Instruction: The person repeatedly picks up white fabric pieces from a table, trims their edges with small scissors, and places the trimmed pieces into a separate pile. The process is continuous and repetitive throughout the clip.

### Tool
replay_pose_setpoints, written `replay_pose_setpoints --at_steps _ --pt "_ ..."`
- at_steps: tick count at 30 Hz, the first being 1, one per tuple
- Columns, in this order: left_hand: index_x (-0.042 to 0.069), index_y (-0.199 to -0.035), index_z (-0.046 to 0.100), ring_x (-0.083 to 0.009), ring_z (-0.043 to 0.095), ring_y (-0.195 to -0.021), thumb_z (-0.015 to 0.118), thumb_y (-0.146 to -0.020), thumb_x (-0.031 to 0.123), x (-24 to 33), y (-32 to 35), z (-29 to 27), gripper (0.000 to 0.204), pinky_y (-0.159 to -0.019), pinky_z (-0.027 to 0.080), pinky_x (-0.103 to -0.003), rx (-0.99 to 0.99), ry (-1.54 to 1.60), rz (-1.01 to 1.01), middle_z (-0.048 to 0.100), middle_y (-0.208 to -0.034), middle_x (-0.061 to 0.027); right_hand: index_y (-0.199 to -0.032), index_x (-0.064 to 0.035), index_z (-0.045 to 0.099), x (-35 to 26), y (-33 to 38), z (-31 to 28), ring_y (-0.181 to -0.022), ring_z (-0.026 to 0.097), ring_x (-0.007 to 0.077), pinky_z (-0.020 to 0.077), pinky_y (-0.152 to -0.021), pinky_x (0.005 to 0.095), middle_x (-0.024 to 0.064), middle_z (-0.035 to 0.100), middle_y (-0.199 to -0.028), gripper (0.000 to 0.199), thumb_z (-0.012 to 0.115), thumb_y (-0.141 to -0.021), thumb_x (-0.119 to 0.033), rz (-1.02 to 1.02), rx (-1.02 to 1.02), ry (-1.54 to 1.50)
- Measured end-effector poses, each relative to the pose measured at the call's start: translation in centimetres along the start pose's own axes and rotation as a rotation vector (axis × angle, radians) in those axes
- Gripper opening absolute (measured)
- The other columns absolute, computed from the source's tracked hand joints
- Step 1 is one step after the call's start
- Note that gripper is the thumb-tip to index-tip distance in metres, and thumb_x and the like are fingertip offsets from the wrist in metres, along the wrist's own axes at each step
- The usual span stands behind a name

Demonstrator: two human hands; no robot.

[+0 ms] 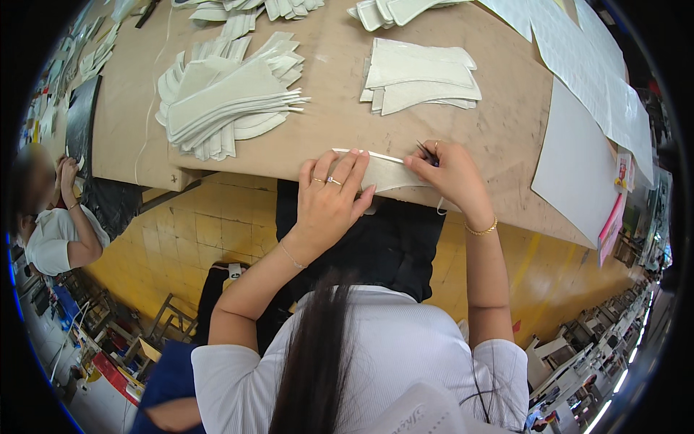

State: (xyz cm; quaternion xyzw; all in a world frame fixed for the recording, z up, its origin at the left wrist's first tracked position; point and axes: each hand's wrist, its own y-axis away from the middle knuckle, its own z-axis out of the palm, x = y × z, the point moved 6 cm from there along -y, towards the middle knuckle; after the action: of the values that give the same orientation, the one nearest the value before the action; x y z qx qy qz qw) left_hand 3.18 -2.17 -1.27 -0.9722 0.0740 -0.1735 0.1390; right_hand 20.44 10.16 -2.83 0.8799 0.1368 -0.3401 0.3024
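A pale, off-white flat piece (390, 173) lies at the table's near edge, with a narrow whiter strip (385, 157) along its far side. My left hand (329, 192) rests on the piece's left end, fingers stretched out and thumb apart. At its right end my right hand (452, 173) is closed around a small dark pointed tool (428, 152), most of which the fingers hide. My right thumb touches the strip's end. A thin white cord (441, 207) hangs below the right hand.
Fanned stacks of similar pale pieces (217, 94) lie at the left on the brown-covered table (332, 79); a smaller stack (419, 76) lies beyond my hands. White sheets (578, 152) cover the right side. Another person (61, 224) works at the far left.
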Motion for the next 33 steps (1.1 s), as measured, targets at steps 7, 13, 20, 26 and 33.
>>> replay_pose_setpoints --at_steps 7,13,20,26,33 --pt "0.008 -0.135 0.065 -0.0276 0.052 -0.119 0.077 -0.088 0.032 0.5 -0.1 0.8 0.054 -0.101 0.037 -0.048 -0.026 -0.074 -0.011 0.061 -0.128 -0.0061 -0.080 0.0047 0.063 -0.7 0.1 0.2 -0.056 0.050 0.0241 0.0435 -0.058 0.0370 0.0150 0.054 -0.063 0.037 0.076 -0.088 -0.029 -0.076 0.067 0.072" --pt "0.016 -0.135 0.066 -0.0306 0.050 -0.119 0.077 -0.089 0.034 0.3 -0.1 1.2 0.051 -0.100 0.035 -0.051 -0.063 -0.108 0.034 0.059 -0.128 -0.0092 -0.083 0.0058 0.070 -1.5 0.1 -0.1 -0.068 0.064 0.0422 0.0518 -0.067 0.0449 0.0259 0.064 -0.073 0.034 0.075 -0.084 -0.028 -0.067 0.063 0.125" --pt "0.020 -0.139 0.063 -0.0332 0.048 -0.127 0.076 -0.089 0.033 3.1 -0.6 0.8 0.053 -0.102 0.034 -0.052 -0.023 -0.122 -0.034 0.056 -0.134 -0.0135 -0.083 0.0048 0.071 -1.6 0.1 0.1 -0.071 0.066 0.0425 0.0535 -0.069 0.0463 0.0259 0.065 -0.074 0.032 0.075 -0.083 -0.027 -0.090 0.098 0.172" --pt "0.006 -0.136 0.062 -0.0271 0.052 -0.129 0.075 -0.089 0.031 4.2 -0.9 3.1 0.055 -0.105 0.038 -0.051 -0.073 -0.089 0.070 0.060 -0.133 -0.0102 -0.087 0.0044 0.071 -0.7 0.6 -0.1 -0.074 0.067 0.0404 0.0528 -0.069 0.0450 0.0250 0.067 -0.078 0.034 0.077 -0.084 -0.030 -0.121 0.098 0.158" --pt "0.010 -0.135 0.064 -0.0259 0.051 -0.128 0.074 -0.091 0.033 4.2 -1.0 2.7 0.051 -0.106 0.037 -0.052 -0.079 -0.148 0.072 0.061 -0.131 -0.0073 -0.088 0.0051 0.071 3.0 2.7 -3.4 -0.060 0.054 0.0279 0.0459 -0.062 0.0378 0.0174 0.059 -0.067 0.039 0.078 -0.085 -0.033 0.065 0.069 -0.043"
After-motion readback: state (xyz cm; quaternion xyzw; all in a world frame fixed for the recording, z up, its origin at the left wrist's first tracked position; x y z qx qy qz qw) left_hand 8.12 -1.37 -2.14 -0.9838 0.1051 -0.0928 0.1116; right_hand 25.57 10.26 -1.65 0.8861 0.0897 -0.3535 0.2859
